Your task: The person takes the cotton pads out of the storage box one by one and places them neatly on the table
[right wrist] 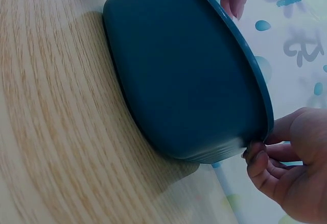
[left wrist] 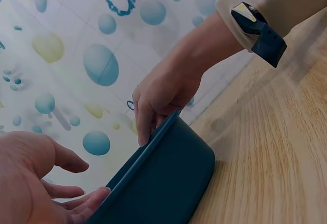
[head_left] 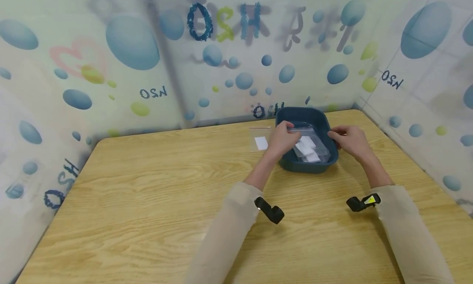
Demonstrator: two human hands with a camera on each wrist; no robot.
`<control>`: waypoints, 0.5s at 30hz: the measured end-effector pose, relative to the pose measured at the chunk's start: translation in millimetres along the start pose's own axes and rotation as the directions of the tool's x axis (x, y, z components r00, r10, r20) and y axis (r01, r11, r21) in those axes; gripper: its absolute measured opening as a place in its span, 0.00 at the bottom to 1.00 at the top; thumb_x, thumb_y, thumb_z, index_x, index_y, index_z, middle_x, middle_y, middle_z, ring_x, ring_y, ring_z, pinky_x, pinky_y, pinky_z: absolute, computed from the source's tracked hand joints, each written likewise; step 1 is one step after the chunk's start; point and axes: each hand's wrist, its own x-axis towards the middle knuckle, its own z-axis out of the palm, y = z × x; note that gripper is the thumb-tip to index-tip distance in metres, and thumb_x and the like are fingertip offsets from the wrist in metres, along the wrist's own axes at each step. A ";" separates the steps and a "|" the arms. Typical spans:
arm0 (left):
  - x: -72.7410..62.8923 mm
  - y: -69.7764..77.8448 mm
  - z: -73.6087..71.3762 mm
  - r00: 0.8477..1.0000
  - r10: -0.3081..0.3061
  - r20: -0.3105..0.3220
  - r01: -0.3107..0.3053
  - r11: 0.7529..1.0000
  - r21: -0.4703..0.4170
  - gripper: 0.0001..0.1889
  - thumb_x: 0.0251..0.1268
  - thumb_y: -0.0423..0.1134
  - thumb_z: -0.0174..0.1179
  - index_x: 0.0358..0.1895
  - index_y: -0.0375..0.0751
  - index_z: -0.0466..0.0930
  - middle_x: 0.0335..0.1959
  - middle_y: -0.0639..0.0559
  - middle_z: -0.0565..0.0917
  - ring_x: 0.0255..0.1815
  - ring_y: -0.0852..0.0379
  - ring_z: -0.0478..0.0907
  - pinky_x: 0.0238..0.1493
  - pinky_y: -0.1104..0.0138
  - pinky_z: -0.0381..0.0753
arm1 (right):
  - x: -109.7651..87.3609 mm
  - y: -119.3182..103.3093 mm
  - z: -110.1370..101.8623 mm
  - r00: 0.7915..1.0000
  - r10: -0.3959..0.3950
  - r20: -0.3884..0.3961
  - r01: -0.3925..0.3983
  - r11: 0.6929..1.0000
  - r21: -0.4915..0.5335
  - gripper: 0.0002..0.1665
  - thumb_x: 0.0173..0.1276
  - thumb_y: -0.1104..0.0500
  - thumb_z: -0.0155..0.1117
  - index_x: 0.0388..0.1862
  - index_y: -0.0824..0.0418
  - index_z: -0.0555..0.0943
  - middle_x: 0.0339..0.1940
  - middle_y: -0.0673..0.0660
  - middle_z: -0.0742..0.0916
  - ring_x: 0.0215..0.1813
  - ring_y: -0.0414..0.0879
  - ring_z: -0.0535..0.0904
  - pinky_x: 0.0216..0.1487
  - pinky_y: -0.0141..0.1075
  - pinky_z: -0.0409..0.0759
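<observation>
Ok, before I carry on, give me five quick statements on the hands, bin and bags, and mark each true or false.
1. The right hand grips the rim of the bin. True.
2. Every bag is inside the bin. False: one bag lies on the table, left of the bin in the head view.
3. Clear plastic and white slips show inside the bin. True.
4. The bin is yellow. False: it is dark blue.
5. Both hands are at the bin's right side. False: the left hand is at its left side in the head view.
</observation>
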 end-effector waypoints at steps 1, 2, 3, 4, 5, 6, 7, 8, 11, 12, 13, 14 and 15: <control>0.5 0.2 1.3 1.000 -0.009 -0.002 0.009 1.000 0.001 0.20 0.70 0.38 0.61 0.62 0.40 0.75 0.42 0.50 0.85 0.37 0.56 0.81 0.38 0.64 0.79 | 0.0 0.2 0.0 1.000 -0.002 0.001 0.002 1.000 -0.001 0.26 0.80 0.52 0.54 0.60 0.75 0.78 0.47 0.72 0.84 0.32 0.43 0.79 0.36 0.35 0.83; 1.1 0.4 2.6 1.000 -0.016 -0.003 0.016 1.000 0.005 0.20 0.70 0.38 0.61 0.63 0.39 0.75 0.42 0.50 0.85 0.36 0.56 0.81 0.38 0.64 0.78 | 0.0 0.3 0.1 1.000 -0.003 0.001 0.003 1.000 -0.001 0.26 0.80 0.52 0.54 0.60 0.75 0.78 0.47 0.72 0.84 0.32 0.43 0.79 0.36 0.35 0.83; 1.7 0.7 3.7 1.000 -0.022 -0.005 0.022 1.000 0.014 0.20 0.70 0.38 0.61 0.63 0.39 0.75 0.41 0.50 0.85 0.35 0.56 0.80 0.37 0.64 0.78 | 0.1 0.6 0.1 1.000 -0.004 0.001 0.004 1.000 -0.002 0.26 0.80 0.52 0.54 0.60 0.75 0.78 0.47 0.72 0.84 0.32 0.43 0.79 0.36 0.35 0.83; 2.3 1.0 4.8 1.000 -0.025 -0.008 0.025 1.000 0.018 0.21 0.70 0.38 0.61 0.63 0.38 0.75 0.42 0.49 0.85 0.34 0.56 0.80 0.36 0.64 0.78 | 0.1 0.9 0.1 1.000 -0.005 0.002 0.005 1.000 -0.003 0.27 0.80 0.52 0.54 0.60 0.75 0.78 0.47 0.72 0.84 0.32 0.43 0.79 0.36 0.35 0.83; 2.9 1.4 5.9 0.999 -0.029 -0.012 0.030 0.999 0.032 0.21 0.70 0.38 0.61 0.64 0.38 0.75 0.43 0.48 0.85 0.35 0.56 0.79 0.36 0.64 0.78 | 0.2 1.2 0.1 1.000 -0.007 0.002 0.007 1.000 -0.004 0.27 0.80 0.52 0.54 0.60 0.75 0.78 0.47 0.72 0.84 0.32 0.43 0.79 0.36 0.35 0.83; 3.4 1.6 7.1 0.999 -0.033 -0.018 0.034 0.999 0.042 0.22 0.69 0.38 0.61 0.64 0.38 0.75 0.45 0.48 0.84 0.35 0.55 0.79 0.37 0.64 0.77 | 0.2 1.3 0.1 1.000 -0.008 0.002 0.008 1.000 -0.005 0.27 0.80 0.52 0.54 0.60 0.75 0.78 0.47 0.72 0.84 0.32 0.43 0.79 0.36 0.35 0.83; 4.0 1.8 8.2 0.999 -0.039 -0.022 0.040 0.998 0.051 0.22 0.69 0.38 0.61 0.64 0.38 0.75 0.48 0.47 0.84 0.36 0.55 0.78 0.38 0.64 0.77 | 0.3 1.5 0.1 1.000 -0.010 0.002 0.010 1.000 -0.005 0.27 0.80 0.52 0.54 0.60 0.75 0.78 0.47 0.72 0.84 0.31 0.43 0.79 0.36 0.35 0.83; 4.6 1.7 9.3 0.999 -0.044 -0.022 0.045 0.997 0.057 0.22 0.70 0.38 0.60 0.65 0.37 0.74 0.51 0.46 0.83 0.38 0.54 0.77 0.39 0.63 0.77 | 0.3 1.5 0.2 1.000 -0.011 0.002 0.011 1.000 -0.005 0.27 0.80 0.52 0.54 0.60 0.75 0.78 0.47 0.72 0.84 0.31 0.42 0.79 0.36 0.35 0.83; 6.4 0.2 13.5 0.998 -0.068 -0.014 0.069 0.996 0.059 0.23 0.71 0.39 0.60 0.66 0.38 0.73 0.58 0.46 0.79 0.41 0.54 0.74 0.42 0.62 0.77 | 0.2 1.3 0.1 1.000 -0.011 0.003 0.011 1.000 -0.003 0.27 0.80 0.52 0.54 0.60 0.75 0.77 0.47 0.72 0.84 0.31 0.42 0.79 0.36 0.35 0.84; 7.2 -0.6 15.0 0.997 -0.075 -0.007 0.075 0.996 0.048 0.24 0.71 0.39 0.60 0.67 0.38 0.72 0.59 0.45 0.79 0.40 0.54 0.73 0.42 0.62 0.76 | 0.2 1.2 0.1 1.000 -0.011 0.003 0.012 1.000 -0.002 0.27 0.80 0.52 0.54 0.60 0.75 0.78 0.47 0.72 0.84 0.31 0.42 0.79 0.36 0.35 0.83; 8.0 -1.3 16.3 0.997 -0.079 -0.004 0.079 0.996 0.047 0.24 0.71 0.39 0.60 0.68 0.38 0.71 0.59 0.45 0.78 0.40 0.54 0.73 0.42 0.62 0.76 | 0.1 1.0 0.0 1.000 -0.011 0.002 0.011 1.000 -0.002 0.27 0.80 0.52 0.54 0.60 0.75 0.77 0.47 0.72 0.84 0.31 0.42 0.79 0.36 0.35 0.83; 8.8 -2.3 17.7 0.997 -0.082 0.002 0.082 0.996 0.041 0.25 0.72 0.39 0.59 0.68 0.38 0.70 0.59 0.45 0.78 0.38 0.54 0.72 0.41 0.62 0.75 | 0.1 1.0 -0.1 1.000 -0.012 0.002 0.012 1.000 -0.002 0.27 0.80 0.52 0.54 0.60 0.75 0.78 0.47 0.72 0.84 0.31 0.42 0.79 0.36 0.35 0.83; 9.7 -3.1 18.9 0.996 -0.084 0.005 0.084 0.996 0.038 0.25 0.72 0.39 0.59 0.69 0.38 0.70 0.58 0.45 0.78 0.37 0.54 0.71 0.40 0.62 0.74 | 0.0 0.8 -0.2 1.000 -0.012 0.001 0.012 1.000 -0.001 0.27 0.80 0.52 0.54 0.60 0.75 0.78 0.46 0.72 0.84 0.31 0.42 0.79 0.36 0.35 0.83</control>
